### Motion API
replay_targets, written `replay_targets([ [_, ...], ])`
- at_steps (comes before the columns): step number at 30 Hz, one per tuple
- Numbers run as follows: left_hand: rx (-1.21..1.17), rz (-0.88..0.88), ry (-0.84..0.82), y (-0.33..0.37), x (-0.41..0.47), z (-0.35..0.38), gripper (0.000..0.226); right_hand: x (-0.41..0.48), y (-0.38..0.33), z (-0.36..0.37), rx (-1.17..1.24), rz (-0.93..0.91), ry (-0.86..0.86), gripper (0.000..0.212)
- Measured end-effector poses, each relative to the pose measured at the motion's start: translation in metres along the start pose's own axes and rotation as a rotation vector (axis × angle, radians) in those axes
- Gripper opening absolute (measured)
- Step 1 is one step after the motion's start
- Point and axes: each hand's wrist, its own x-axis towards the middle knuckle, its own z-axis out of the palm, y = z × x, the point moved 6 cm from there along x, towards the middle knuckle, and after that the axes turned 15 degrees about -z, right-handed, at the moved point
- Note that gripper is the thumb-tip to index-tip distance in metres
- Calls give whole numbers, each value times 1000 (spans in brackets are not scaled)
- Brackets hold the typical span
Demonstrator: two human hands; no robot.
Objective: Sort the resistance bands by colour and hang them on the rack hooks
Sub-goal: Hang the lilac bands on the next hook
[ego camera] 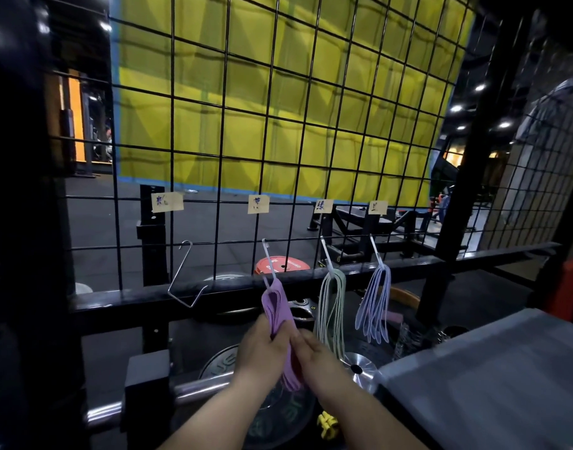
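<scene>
The purple bands (276,306) hung as one bundle from a wire hook (268,261) just above the fingers, and both hands held the bundle at its lower half. The left hand (257,349) had its fingers curled round the bundle from one side, and the right hand (314,355) pinched it from the other, though blur hid the exact finger placement. A downward tug could have slid the loops off the hook's open tip or swung the thin hook on the wire grid (278,125). Letting go unevenly might have dropped a loose strand. The bundle's long axis ran nearly vertical, looped end up at the hook, free ends pointing down past the fingers and slightly toward the right hand. Beyond the right fingers hung the green bands (332,306), then the blue bands (376,303). An empty hook (184,280) hung beyond the left fingers.
</scene>
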Motion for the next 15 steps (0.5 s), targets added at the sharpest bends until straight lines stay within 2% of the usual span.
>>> replay_targets([
  [9,-90,-59,-23,-17,2,17,14,-21,24,-1,65,62,-2,27],
  [15,-150,-72,-48,-26,-1,28,13,-27,20,-5,-57,26,-41,28],
])
